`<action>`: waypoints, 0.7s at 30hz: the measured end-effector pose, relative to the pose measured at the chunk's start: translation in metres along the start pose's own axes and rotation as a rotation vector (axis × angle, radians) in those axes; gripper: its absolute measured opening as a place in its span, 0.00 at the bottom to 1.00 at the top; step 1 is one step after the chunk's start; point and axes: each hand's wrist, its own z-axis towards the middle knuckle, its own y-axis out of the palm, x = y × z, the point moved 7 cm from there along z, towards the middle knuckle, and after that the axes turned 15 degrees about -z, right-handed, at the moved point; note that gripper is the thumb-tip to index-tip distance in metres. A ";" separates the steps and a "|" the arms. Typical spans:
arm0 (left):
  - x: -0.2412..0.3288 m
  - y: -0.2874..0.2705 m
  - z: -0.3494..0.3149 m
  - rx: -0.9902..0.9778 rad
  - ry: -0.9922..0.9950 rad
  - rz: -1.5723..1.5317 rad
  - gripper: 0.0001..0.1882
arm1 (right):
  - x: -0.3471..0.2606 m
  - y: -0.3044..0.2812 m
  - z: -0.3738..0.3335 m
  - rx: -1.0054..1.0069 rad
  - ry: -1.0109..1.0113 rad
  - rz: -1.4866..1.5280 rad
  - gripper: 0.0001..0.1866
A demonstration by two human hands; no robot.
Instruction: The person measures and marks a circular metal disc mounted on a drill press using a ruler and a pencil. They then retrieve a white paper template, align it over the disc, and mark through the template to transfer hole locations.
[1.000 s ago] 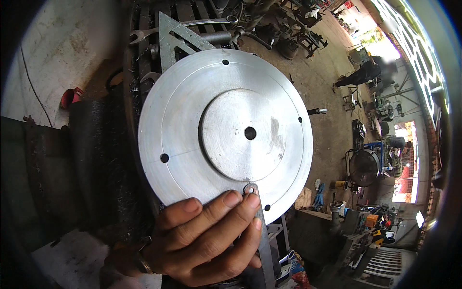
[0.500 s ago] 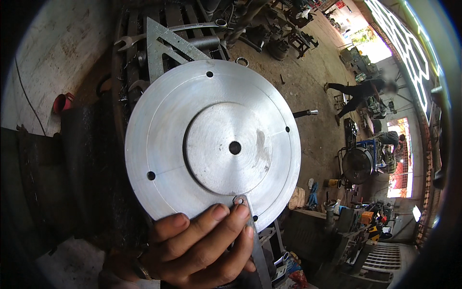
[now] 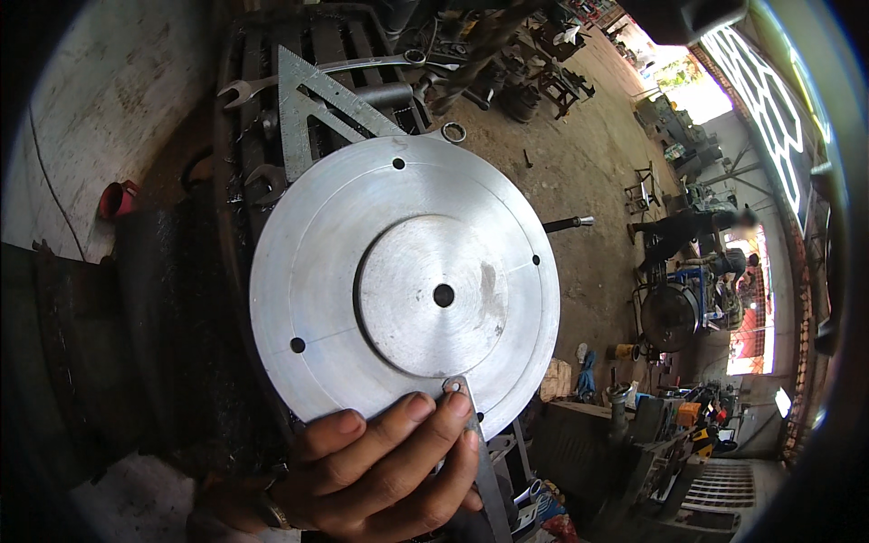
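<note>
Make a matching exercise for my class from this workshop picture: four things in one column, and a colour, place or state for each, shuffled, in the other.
Column one
1. Metal disc
2. Left hand
3. Set square
4. Cup-shaped container

Column two
A. Red, towards the picture's left edge
B. Gripping a flat metal strip
C. Grey, with a triangular cut-out, partly hidden behind another thing
D. Silvery and round, with a hole at its centre

Right pairs: 1-D, 2-B, 3-C, 4-A
</note>
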 end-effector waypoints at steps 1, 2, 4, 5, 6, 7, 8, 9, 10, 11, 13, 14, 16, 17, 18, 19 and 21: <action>0.000 0.001 -0.001 -0.001 0.003 -0.001 0.18 | -0.002 0.001 0.001 -0.005 0.012 0.002 0.15; 0.000 0.001 -0.001 0.002 0.005 -0.003 0.18 | -0.003 0.002 0.001 -0.010 0.025 0.004 0.15; 0.000 0.001 -0.002 0.017 0.008 -0.008 0.18 | -0.006 0.003 0.002 0.005 0.012 0.021 0.15; -0.001 0.001 -0.003 0.028 0.009 -0.012 0.18 | -0.005 0.003 0.002 0.013 0.006 0.029 0.15; -0.001 0.001 -0.003 0.031 0.007 -0.013 0.18 | -0.004 0.002 0.002 0.020 -0.001 0.038 0.14; -0.001 0.001 -0.003 0.033 0.006 -0.015 0.18 | -0.003 0.002 0.002 0.026 -0.008 0.046 0.14; -0.001 0.001 -0.002 0.026 0.004 -0.015 0.18 | -0.001 0.001 0.002 0.033 -0.014 0.054 0.14; -0.001 0.001 -0.002 0.016 0.001 -0.011 0.18 | -0.003 0.001 0.002 0.011 -0.077 0.039 0.14; -0.001 0.001 -0.002 0.006 -0.001 -0.008 0.18 | -0.005 0.001 0.001 -0.010 -0.140 0.025 0.13; -0.001 0.001 -0.001 -0.008 -0.004 -0.001 0.18 | -0.008 0.001 0.000 -0.031 -0.202 0.010 0.13; -0.001 0.001 -0.001 -0.008 -0.001 0.006 0.17 | 0.002 -0.001 -0.001 -0.050 -0.088 0.006 0.13; -0.001 0.001 -0.001 0.003 0.006 0.006 0.17 | 0.006 -0.002 -0.001 -0.060 -0.030 0.004 0.13; 0.000 0.001 -0.002 0.023 0.014 0.007 0.17 | 0.003 -0.003 -0.003 -0.047 -0.127 0.051 0.13; 0.000 0.001 -0.002 0.032 0.015 0.009 0.17 | 0.001 -0.004 -0.003 -0.042 -0.176 0.075 0.13; -0.001 0.001 -0.002 0.036 0.017 0.011 0.17 | 0.002 -0.003 -0.003 -0.048 -0.186 0.069 0.13; -0.001 0.001 -0.002 0.041 0.019 0.013 0.17 | 0.003 -0.003 -0.002 -0.054 -0.195 0.062 0.13; -0.001 0.001 -0.002 0.035 0.030 0.018 0.17 | 0.004 -0.004 -0.001 -0.051 -0.218 0.040 0.12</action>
